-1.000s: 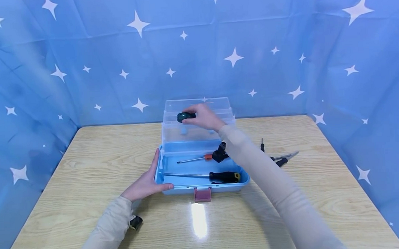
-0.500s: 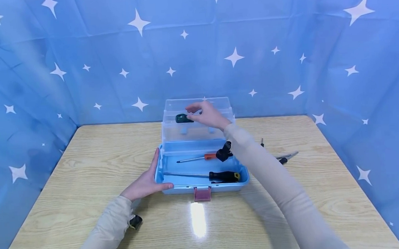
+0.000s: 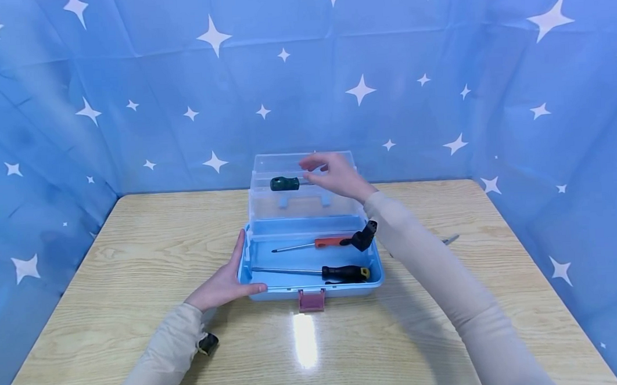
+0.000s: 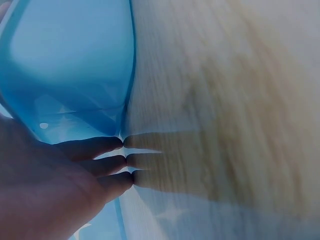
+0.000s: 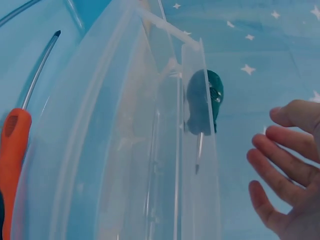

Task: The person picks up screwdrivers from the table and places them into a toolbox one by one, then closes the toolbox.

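A light blue toolbox [image 3: 314, 293] stands with clear tiered trays [image 3: 267, 209] raised at its back. A short green-handled screwdriver [image 3: 284, 184] lies in an upper tray; its handle shows through the plastic in the right wrist view. My right hand [image 3: 338, 175] hovers just right of that handle, fingers loosely bent and holding nothing. At the box's left end my left hand [image 3: 224, 284] rests, thumb on the front rim and straight fingers [image 4: 95, 147] down its side with tips at the table. Inside lie an orange-handled screwdriver [image 3: 332, 242] and a large black-handled screwdriver [image 3: 346, 273].
A pale grey tool tip [image 3: 451, 239] shows on the wooden table [image 3: 160, 252] right of the box, partly hidden by the right sleeve [image 3: 439, 284]. A mauve latch [image 3: 311, 301] hangs at the box front. A starry blue curtain [image 3: 302, 70] hangs behind.
My right hand has released the green-handled screwdriver into the upper tray and drawn away to the right. The left hand has stayed on the toolbox's left end.
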A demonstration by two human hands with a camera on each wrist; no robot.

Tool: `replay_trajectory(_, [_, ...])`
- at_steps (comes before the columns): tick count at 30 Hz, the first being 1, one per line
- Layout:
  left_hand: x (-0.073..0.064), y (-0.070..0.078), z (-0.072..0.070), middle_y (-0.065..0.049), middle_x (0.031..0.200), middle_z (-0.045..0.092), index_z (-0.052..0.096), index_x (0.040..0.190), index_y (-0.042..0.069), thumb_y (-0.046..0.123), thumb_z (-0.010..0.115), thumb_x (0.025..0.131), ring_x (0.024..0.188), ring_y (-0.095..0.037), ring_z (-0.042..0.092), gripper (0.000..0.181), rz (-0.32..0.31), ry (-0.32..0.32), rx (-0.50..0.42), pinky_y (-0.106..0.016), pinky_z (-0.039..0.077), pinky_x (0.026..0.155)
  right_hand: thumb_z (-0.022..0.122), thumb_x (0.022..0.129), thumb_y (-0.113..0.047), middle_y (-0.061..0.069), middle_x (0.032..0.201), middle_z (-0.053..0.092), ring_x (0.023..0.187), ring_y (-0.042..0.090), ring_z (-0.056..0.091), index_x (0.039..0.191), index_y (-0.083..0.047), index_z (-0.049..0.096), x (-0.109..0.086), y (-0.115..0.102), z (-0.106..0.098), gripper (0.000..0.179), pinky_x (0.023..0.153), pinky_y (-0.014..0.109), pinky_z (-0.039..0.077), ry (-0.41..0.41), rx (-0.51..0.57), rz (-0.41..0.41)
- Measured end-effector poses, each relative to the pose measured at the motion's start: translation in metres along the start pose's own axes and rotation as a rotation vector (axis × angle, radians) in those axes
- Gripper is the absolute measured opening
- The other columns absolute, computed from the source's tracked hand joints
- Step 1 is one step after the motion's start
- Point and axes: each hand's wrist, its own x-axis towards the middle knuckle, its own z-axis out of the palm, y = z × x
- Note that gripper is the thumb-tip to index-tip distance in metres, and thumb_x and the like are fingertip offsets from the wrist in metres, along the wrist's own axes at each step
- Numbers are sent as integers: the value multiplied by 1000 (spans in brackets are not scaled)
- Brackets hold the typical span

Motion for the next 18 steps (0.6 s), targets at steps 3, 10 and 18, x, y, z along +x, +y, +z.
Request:
replay_trajectory(3, [-1, 0, 0, -23, 158, 3, -19, 152, 27, 35, 79, 80, 139, -47, 18, 122, -2, 4, 5, -61, 23, 107, 60, 97, -16, 13, 123, 62, 110, 22, 56, 128, -1, 60, -5, 2, -4, 35, 97, 42, 42, 5, -4, 5])
replay_trajectory(10, [-1, 1, 0, -23, 158, 2, -20, 152, 26, 36, 79, 80, 139, -46, 17, 122, -5, -5, 14, -60, 22, 108, 60, 96, -16, 13, 120, 63, 107, 23, 58, 125, -3, 63, -19, 7, -13, 31, 94, 42, 45, 10, -30, 7])
replay_trajectory(18, [-2, 3, 0, -23, 158, 1, -20, 152, 26, 35, 79, 80, 139, -47, 17, 122, -5, 0, 9, -61, 22, 108, 58, 98, -15, 17, 119, 63, 106, 27, 57, 125, 1, 61, -37, 15, -27, 32, 92, 45, 45, 2, -56, 18])
